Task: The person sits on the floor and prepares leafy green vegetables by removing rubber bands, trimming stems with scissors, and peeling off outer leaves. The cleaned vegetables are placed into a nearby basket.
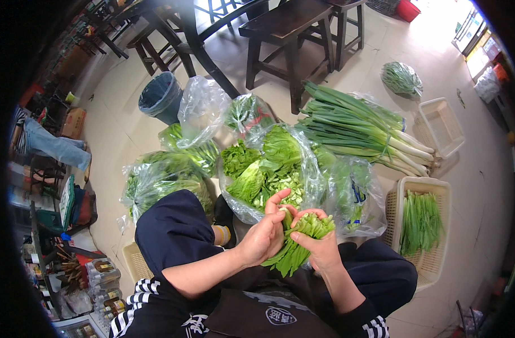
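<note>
My right hand (323, 249) grips a bunch of leafy greens (310, 228), its cut stem ends facing up and its leaf tips hanging toward my lap. Close beside it, my left hand (261, 236) has its thumb and some curled fingers about a single pale green leaf (287, 219) at the bunch's edge, while one finger sticks out. Just beyond both hands, an open clear plastic bag (240, 209) holds lettuce-like heads (280, 145), loose leaves and chopped pale stem pieces (285, 184).
Bagged greens (168, 181) lie left; another clear bag (358, 198) lies right. Long leeks or scallions (358, 126) lie on the tiles. Cream plastic baskets (443, 186) (456, 145) stand right, one with cut green stalks (422, 224). A lined bin (162, 95) and wooden benches (287, 25) stand ahead.
</note>
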Motion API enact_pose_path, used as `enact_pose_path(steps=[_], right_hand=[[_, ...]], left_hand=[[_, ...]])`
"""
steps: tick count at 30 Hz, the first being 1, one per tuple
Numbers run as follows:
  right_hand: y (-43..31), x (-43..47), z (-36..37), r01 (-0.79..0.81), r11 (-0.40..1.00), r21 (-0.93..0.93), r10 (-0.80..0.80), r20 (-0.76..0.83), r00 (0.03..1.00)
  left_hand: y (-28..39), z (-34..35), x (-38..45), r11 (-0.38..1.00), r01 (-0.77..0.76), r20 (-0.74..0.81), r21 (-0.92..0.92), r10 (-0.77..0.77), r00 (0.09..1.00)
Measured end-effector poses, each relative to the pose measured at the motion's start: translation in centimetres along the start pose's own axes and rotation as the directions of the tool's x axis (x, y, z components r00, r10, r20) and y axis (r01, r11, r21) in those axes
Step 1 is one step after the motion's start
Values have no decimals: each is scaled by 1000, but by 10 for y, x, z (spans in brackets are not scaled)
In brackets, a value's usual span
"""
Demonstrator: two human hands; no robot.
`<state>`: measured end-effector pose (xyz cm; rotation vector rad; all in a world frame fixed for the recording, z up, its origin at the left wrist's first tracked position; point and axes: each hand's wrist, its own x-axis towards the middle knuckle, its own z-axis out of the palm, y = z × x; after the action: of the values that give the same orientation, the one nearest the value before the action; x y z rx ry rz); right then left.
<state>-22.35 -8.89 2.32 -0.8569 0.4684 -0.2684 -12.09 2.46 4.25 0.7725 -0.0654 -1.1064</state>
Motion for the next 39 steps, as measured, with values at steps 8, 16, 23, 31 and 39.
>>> enact_pose_path(steps=[8, 16, 23, 31, 39], right_hand=[[-8, 3, -3, -43, 983, 179, 51, -43, 998], [-132, -37, -70, 373, 924, -84, -376, -386, 843], [-230, -88, -217, -212, 424, -880, -858, -466, 218], [-100, 13, -373, -700, 212, -682, -746, -576, 334], [-113, 25, -290, -285, 296, -911, -200, -351, 915]], left_hand=[[5, -9, 13, 921, 26, -130, 388, 26, 991], [45, -38, 35, 906, -105, -310, 410, 247, 918], [39, -55, 45, 905, -54, -271, 421, 183, 945], [16, -43, 59, 897, 120, -336, 424, 33, 941], [15, -32, 48, 849, 148, -320, 507, 26, 947]])
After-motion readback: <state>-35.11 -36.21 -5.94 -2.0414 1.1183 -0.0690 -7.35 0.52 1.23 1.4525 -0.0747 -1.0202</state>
